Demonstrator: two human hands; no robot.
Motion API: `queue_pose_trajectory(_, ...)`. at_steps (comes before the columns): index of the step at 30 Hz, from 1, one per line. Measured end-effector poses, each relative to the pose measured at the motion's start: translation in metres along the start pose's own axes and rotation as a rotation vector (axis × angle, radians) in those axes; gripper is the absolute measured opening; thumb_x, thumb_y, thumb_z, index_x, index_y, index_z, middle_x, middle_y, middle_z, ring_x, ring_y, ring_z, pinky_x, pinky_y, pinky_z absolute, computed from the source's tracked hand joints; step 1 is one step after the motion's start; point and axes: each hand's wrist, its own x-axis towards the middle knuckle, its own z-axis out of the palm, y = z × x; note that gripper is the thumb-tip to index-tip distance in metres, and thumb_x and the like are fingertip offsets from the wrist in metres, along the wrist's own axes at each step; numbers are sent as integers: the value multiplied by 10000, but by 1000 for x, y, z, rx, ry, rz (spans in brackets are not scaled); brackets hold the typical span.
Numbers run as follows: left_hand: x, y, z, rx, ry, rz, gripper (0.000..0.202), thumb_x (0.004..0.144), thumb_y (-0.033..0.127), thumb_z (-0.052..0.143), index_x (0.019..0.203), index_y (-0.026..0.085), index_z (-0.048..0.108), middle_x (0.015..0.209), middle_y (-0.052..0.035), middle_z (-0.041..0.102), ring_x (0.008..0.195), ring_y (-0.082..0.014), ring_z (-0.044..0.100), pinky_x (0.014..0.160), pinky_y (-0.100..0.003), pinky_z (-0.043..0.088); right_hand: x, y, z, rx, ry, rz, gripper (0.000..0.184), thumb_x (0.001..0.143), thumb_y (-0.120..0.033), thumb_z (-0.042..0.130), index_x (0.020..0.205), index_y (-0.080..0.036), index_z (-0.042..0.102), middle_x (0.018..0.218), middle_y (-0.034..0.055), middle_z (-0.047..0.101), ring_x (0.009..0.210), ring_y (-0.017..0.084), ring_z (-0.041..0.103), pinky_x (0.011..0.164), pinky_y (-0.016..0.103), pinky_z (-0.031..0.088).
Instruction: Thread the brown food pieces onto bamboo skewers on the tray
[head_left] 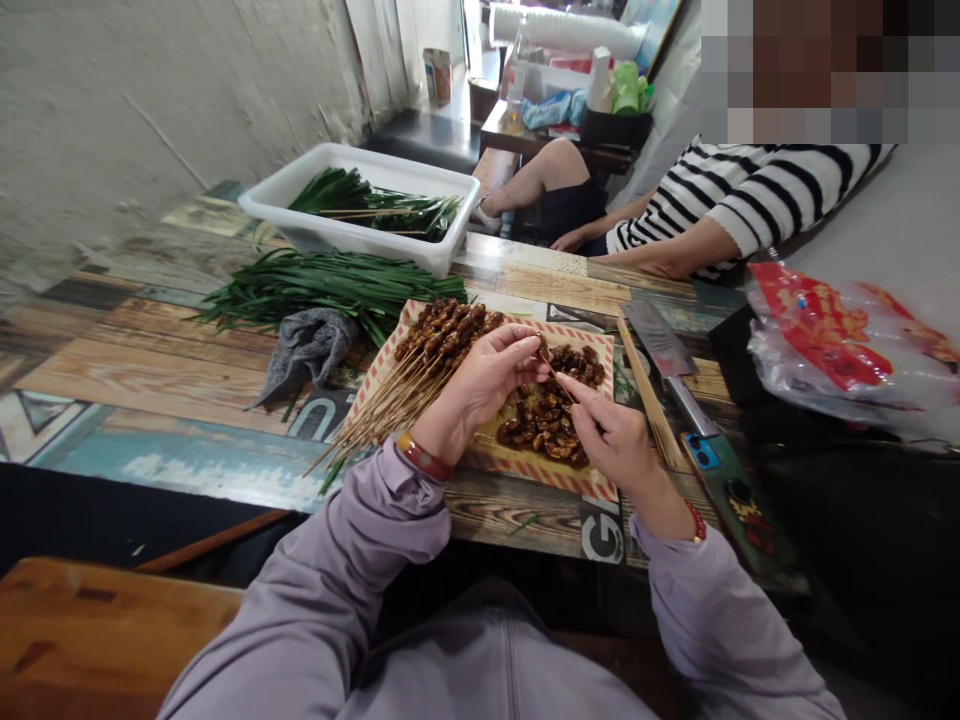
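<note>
My right hand [615, 435] is closed on a thin wooden skewer [561, 384], which slants up toward my left hand. Between the fingertips of my left hand [495, 370] is a small dark brown piece [543, 346], possibly a pupa, at the skewer's tip. Beneath both hands lies a tray [551, 478] with a red-striped border. Loose, glossy brown pieces [544, 425], resembling pupae, are heaped on its right side. To the left rest several loaded skewers [450, 330], their bare sticks pointing toward me. My left hand partly covers them.
Long green leaves [330, 285] and a grey cloth [307, 350] lie left. Behind stands a white tub [360, 165] with more greens. Bare sticks [649, 395], a cleaver [667, 350] and a phone [739, 500] are right. A person in a striped top [750, 190] sits opposite, near plastic bags [847, 340].
</note>
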Motion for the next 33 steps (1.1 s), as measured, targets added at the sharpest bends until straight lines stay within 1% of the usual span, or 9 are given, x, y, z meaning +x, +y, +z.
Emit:
queue_pose_trajectory(3,0,-1,-1,0,-16,4,313,683,278,796,838,146,559,665,35,606,591,-97,627,644,-252,527,0,0,-1,2,10,5,473,937,-166,455,1395,-267,516,1282,26,651,1065,166,687,906,269,579)
queue_pose_trajectory(8,1,-2,-2,1,-47,8,322,681,283,803,842,141,564,649,42,592,609,-104,636,668,-263,538,1,1,-1,13,2,15,464,947,-165,443,1398,-244,512,1275,33,659,956,139,720,860,235,581)
queue_pose_trajectory(11,1,-2,-2,13,-65,17,328,678,283,808,855,130,579,687,23,619,632,-105,640,689,-270,540,2,0,-1,24,-9,21,445,951,-170,433,1383,-225,530,1275,37,658,998,140,709,900,236,566)
queue_pose_trajectory(14,1,0,-2,24,-77,32,358,646,269,831,866,123,589,739,-3,652,666,-115,650,704,-274,541,2,0,-2,32,-13,30,441,952,-176,433,1378,-226,535,1270,37,662,982,138,713,893,232,568)
queue_pose_trajectory(19,2,1,-4,1,-21,24,369,625,264,842,835,136,566,694,16,639,625,-113,646,666,-268,541,1,0,-3,38,2,49,436,949,-197,439,1370,-234,547,1282,40,653,1030,157,699,902,251,571)
queue_pose_trajectory(23,3,1,-7,-24,17,-6,347,649,270,824,811,138,547,677,20,632,596,-100,630,644,-254,537,1,-1,-4,37,-22,53,441,949,-198,436,1377,-233,539,1277,44,656,972,147,716,877,244,579)
queue_pose_trajectory(25,4,1,-7,-27,25,-17,338,658,265,817,813,134,547,687,11,641,594,-98,629,641,-247,534,1,-1,-3,30,-30,54,443,949,-195,433,1377,-232,538,1279,44,654,960,142,719,865,237,580)
queue_pose_trajectory(30,4,1,-8,-18,41,-22,304,687,256,793,819,130,549,719,-15,668,604,-101,636,644,-244,529,1,-3,-1,23,-32,39,443,951,-188,432,1380,-231,535,1295,35,642,1059,147,687,918,243,561)
queue_pose_trajectory(33,4,1,-7,-10,47,-23,285,701,250,783,822,128,556,723,-23,675,600,-101,637,646,-247,529,1,-2,0,24,-37,33,449,954,-181,430,1391,-231,521,1293,34,643,1006,135,706,890,229,568)
